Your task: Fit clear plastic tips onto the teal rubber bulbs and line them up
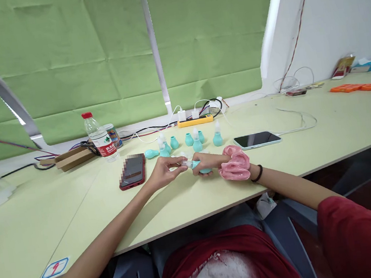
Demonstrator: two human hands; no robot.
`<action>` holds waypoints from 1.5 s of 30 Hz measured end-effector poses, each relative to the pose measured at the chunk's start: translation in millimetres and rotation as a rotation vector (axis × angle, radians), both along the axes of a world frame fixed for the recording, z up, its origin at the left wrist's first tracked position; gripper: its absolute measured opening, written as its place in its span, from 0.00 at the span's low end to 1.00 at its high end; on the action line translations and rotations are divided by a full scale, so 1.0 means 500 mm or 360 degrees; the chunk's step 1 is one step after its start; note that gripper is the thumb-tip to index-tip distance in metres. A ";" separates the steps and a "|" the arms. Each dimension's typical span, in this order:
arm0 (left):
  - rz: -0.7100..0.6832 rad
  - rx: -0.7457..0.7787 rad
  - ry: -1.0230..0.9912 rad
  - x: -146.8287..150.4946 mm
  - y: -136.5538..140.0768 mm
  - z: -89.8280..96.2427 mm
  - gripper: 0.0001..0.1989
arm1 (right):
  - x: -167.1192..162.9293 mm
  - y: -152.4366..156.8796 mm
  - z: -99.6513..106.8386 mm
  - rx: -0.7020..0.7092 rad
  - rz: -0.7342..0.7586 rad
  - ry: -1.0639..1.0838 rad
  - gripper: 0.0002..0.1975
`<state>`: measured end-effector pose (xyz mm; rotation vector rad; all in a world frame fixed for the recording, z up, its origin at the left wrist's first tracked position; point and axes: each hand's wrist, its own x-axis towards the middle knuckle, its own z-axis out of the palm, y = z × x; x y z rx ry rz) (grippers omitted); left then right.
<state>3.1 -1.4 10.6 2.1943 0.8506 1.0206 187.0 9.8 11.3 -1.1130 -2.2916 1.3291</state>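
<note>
Over the table my right hand (205, 160) is wrapped around a teal rubber bulb (205, 170), a nasal aspirator by its look. My left hand (167, 173) pinches the clear nozzle tip (186, 163) at the bulb's narrow end; whether the tip is fully seated cannot be made out. Just behind my hands are several more teal bulbs. One aspirator with a clear tip (217, 138) stands upright at the right, and a bare bulb (174, 142) stands further left. Another bulb (151, 153) lies on its side. Small clear pieces (185, 155) lie partly hidden behind my hands.
A phone in a red case (132, 172) lies left of my hands, a light-blue phone (257, 140) to the right. Behind are a water bottle (99, 137), a can (113, 135), a cardboard tray (75, 157) and a yellow power strip (195, 121) with cables. Orange pieces (361, 87) lie far right.
</note>
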 end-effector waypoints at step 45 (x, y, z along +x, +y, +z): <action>0.0122 -0.0753 -0.0887 -0.012 0.036 -0.016 0.14 | -0.024 0.027 -0.051 0.1170 -0.0370 -0.0075 0.12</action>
